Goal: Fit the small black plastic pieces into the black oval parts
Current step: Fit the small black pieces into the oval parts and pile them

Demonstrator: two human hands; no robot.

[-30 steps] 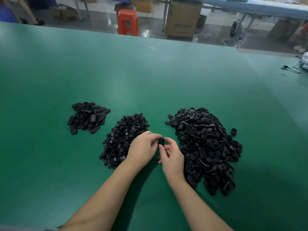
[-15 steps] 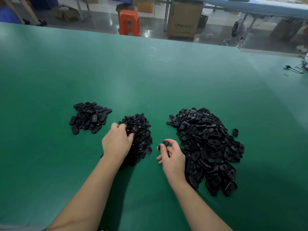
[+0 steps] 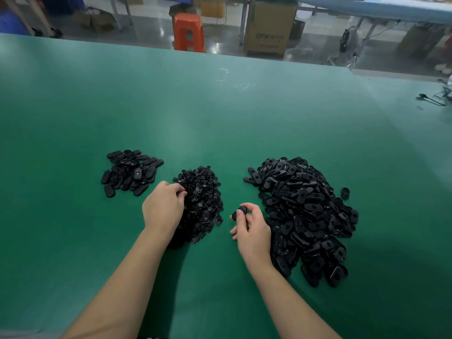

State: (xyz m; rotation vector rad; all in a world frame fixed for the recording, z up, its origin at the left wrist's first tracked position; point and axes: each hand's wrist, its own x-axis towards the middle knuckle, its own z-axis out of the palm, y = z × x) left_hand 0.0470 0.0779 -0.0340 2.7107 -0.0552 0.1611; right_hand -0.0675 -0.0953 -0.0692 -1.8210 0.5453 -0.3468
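A heap of small black plastic pieces (image 3: 204, 199) lies in the middle of the green table. My left hand (image 3: 163, 206) rests on the heap's left side, its fingertips curled and pinching a small piece at the heap's edge. My right hand (image 3: 252, 228) holds one black oval part (image 3: 239, 212) upright between thumb and fingers, just above the table. A large pile of black oval parts (image 3: 305, 214) spreads out to the right of that hand. A smaller pile of oval parts (image 3: 129, 172) lies at the left.
The green table (image 3: 220, 118) stretches far ahead. One stray oval part (image 3: 345, 192) lies right of the big pile. A black cable (image 3: 433, 99) sits at the far right edge. Beyond the table stand an orange stool (image 3: 188, 33) and a cardboard box (image 3: 269, 28).
My left hand left the oval part and moved left onto the heap of small pieces, where its fingers now close on one. My right hand keeps holding the oval part.
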